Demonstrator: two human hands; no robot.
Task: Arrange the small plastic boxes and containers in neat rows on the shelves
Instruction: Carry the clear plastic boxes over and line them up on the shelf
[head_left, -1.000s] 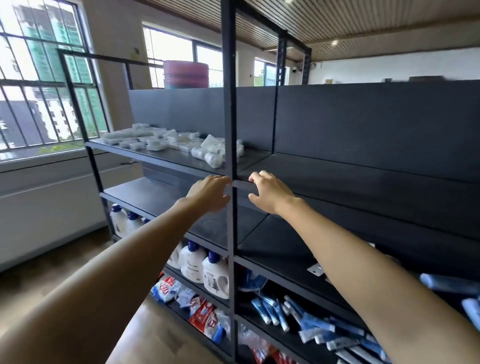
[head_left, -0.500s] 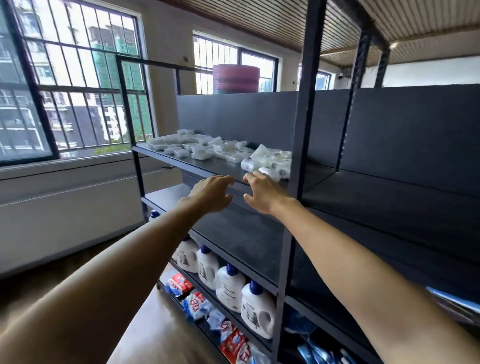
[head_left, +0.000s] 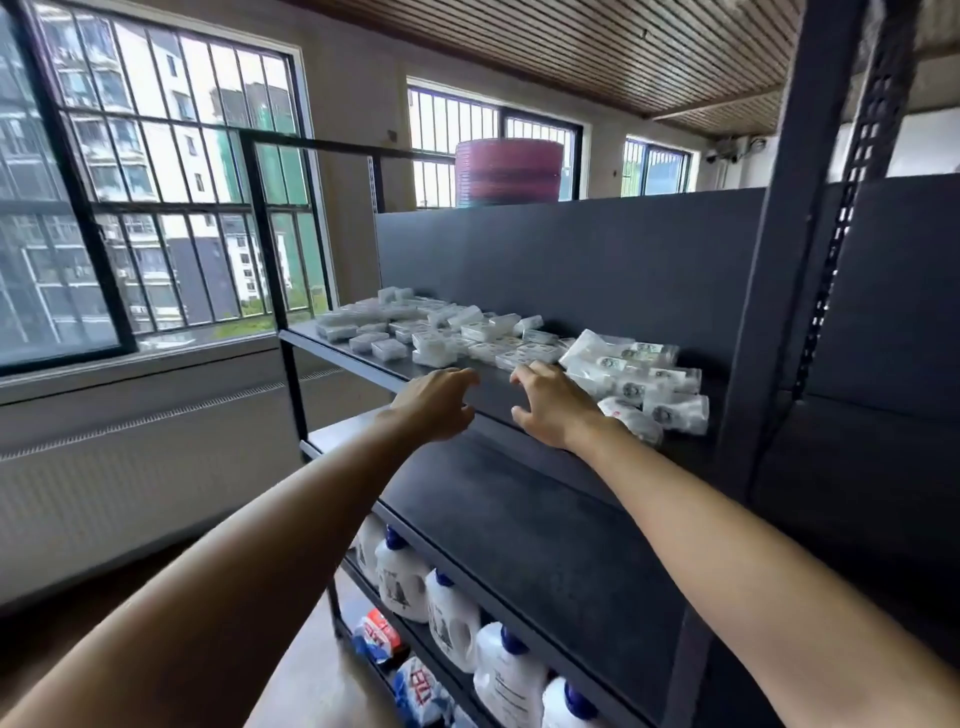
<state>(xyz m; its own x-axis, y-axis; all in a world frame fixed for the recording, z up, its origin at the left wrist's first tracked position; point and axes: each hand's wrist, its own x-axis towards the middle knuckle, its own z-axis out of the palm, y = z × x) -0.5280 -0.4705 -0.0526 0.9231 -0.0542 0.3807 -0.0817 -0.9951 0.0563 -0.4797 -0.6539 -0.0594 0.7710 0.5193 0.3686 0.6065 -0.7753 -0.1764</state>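
Several small clear plastic boxes lie scattered in a loose heap on the upper dark shelf. To their right lies a pile of small white containers in clear bags. My left hand reaches over the shelf's front edge with loosely curled fingers and holds nothing. My right hand hovers beside it with spread, bent fingers, just short of the bagged containers and nearest boxes, also holding nothing.
A thick dark upright post stands right of the pile. The shelf below is bare. White detergent bottles and coloured packets fill the lower levels. A pink stack sits on top of the unit. Windows line the left wall.
The view has swung left and closer to the shelf with the boxes. Both hands have risen from the lower shelf edge to the upper shelf, near the pile.
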